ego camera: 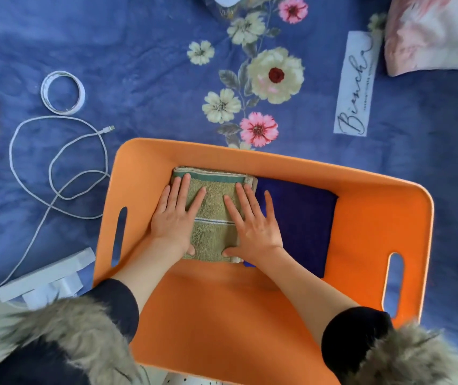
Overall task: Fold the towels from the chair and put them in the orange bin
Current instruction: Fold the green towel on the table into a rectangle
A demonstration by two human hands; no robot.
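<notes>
Left hand (176, 215) and right hand (252, 223) press flat, fingers straight, on the green towel (214, 209).

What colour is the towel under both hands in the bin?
Olive green towel with teal and white stripes, seen in the head view.

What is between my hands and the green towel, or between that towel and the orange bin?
Nothing visible. Both hands, left and right, lie flat on the green towel, which already sits inside the orange bin, next to the blue towel.
</notes>
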